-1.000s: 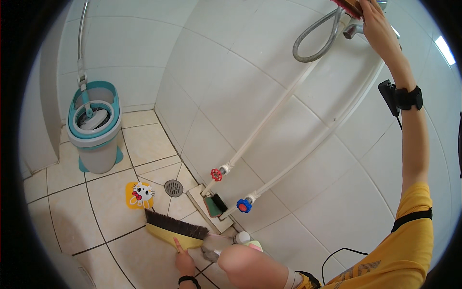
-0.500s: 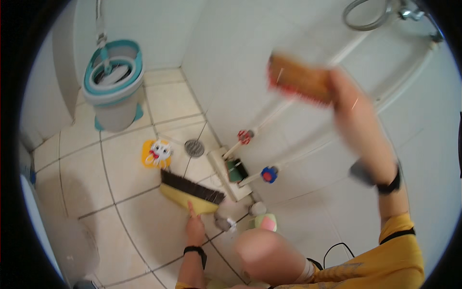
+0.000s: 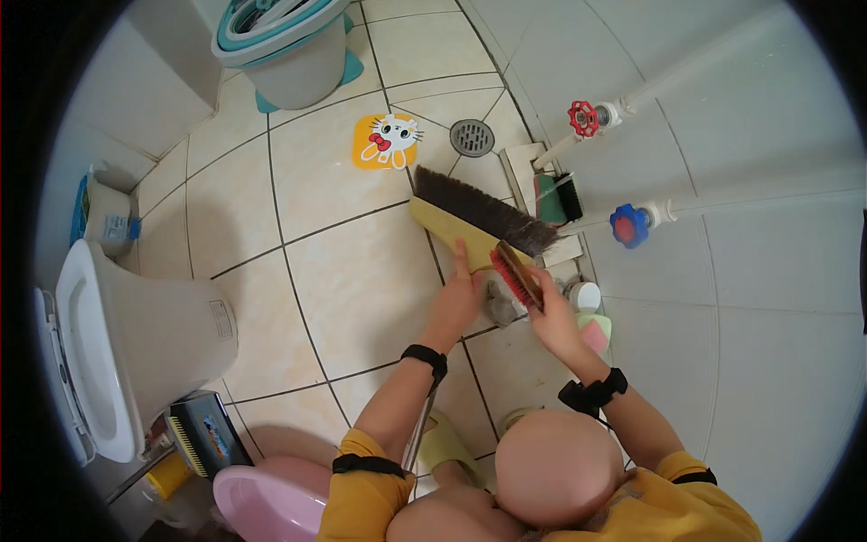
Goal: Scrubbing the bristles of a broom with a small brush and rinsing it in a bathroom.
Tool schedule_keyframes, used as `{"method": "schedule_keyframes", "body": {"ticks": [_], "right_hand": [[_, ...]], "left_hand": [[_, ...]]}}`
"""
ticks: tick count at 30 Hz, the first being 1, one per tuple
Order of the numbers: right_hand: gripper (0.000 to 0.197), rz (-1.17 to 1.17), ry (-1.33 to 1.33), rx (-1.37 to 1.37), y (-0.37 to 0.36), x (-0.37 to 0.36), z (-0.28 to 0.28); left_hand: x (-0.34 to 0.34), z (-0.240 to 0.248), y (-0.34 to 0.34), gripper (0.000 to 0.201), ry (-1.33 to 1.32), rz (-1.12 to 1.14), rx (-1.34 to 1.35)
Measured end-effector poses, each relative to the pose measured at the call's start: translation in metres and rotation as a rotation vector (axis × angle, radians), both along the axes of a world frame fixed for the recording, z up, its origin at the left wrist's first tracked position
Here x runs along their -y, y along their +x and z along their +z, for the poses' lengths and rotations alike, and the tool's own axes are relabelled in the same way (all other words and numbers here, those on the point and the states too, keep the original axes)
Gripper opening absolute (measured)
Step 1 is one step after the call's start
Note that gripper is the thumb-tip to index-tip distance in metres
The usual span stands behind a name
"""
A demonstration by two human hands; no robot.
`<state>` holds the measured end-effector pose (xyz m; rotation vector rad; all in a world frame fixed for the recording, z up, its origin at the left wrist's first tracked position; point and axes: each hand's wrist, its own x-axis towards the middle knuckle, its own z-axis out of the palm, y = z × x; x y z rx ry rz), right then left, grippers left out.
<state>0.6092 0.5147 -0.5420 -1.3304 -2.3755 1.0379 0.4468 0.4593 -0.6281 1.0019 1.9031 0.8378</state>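
Note:
In the middle lies a broom head [image 3: 444, 222] with a yellow body and dark bristles facing away from me. My left hand [image 3: 458, 303] grips it at its near side, the index finger stretched along the yellow part. A metal pole [image 3: 421, 429], probably its handle, runs back along my left forearm. My right hand [image 3: 554, 316] is closed on a scrub brush [image 3: 517, 275] with a wooden back and red bristles. That brush is held close to the broom head's right end, its bristles toward my left hand; whether they touch is unclear. Below it sits a grey lump [image 3: 501, 305] of unclear kind.
A floor drain [image 3: 471, 137] and a yellow rabbit-face mat [image 3: 386, 142] lie beyond the broom. Right are red [image 3: 585, 117] and blue [image 3: 629, 226] valve knobs, a white jar [image 3: 583, 297] and a green soap dish [image 3: 594, 334]. Left: toilet [image 3: 172, 334], pink basin [image 3: 271, 497]. Far: mop bucket [image 3: 298, 77].
My right hand has come down from beside the wall, bringing the scrub brush to the broom head. My left hand keeps its hold on the broom. The view has shifted toward my body.

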Motion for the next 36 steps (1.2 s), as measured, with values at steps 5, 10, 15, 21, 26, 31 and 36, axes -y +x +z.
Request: {"method": "schedule_keyframes", "body": {"ticks": [5,10,15,21,26,31,36], "right_hand": [[0.063,-0.170,-0.292,-0.181,-0.002,-0.026,-0.017],[0.056,-0.193,-0.146,-0.328,-0.003,-0.033,-0.069],[0.052,-0.193,0.001,-0.035,-0.015,-0.037,-0.073],[0.050,-0.166,0.141,0.049,-0.016,-0.019,-0.105],[0.047,-0.020,0.159,0.302,-0.057,-0.051,-0.107],[0.046,-0.171,0.276,0.272,-0.081,-0.077,-0.119],[0.044,-0.079,0.122,0.208,-0.074,-0.041,-0.084]], "left_hand": [[-0.020,-0.028,-0.011,0.074,0.236,0.059,-0.202],[-0.028,-0.038,-0.039,0.081,0.323,0.075,-0.358],[0.000,-0.001,-0.038,0.080,-0.236,-0.273,-0.248],[-0.020,-0.002,-0.020,0.062,0.113,-0.229,-0.798],[-0.044,-0.038,-0.024,0.063,0.161,-0.278,-0.931],[-0.042,-0.034,-0.039,0.066,0.159,-0.387,-0.813],[-0.034,-0.040,-0.046,0.068,0.124,-0.420,-0.852]]}}
